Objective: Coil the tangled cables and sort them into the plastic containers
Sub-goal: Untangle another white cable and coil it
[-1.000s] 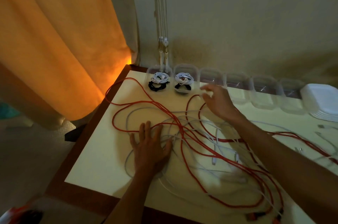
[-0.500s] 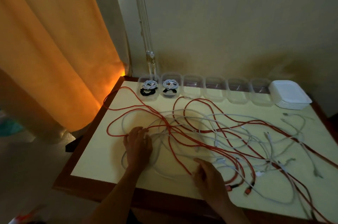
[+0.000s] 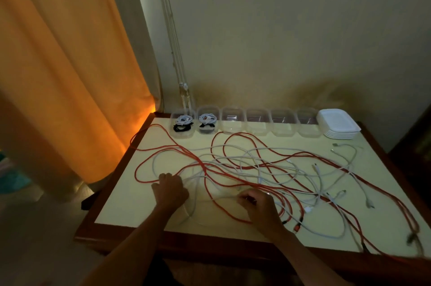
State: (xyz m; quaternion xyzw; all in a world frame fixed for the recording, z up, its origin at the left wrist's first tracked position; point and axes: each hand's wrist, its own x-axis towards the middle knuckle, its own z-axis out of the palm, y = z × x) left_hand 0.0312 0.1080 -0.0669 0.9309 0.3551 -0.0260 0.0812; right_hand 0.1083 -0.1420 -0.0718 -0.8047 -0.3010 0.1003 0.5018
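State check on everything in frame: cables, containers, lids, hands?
Red cables: uncoiled, tangled across table.
White cables: uncoiled, tangled with the red.
Two leftmost clear plastic containers: lids off, coiled cables inside.
Other four clear containers: lids off, empty.
White lids: stacked at the row's right end.
Left hand: fingers curled, on the cables.
Right hand: pinching a white cable.

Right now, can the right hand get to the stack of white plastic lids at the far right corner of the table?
Probably yes. The right hand rests among the cables, and only flat cables lie between it and the stack of white plastic lids.
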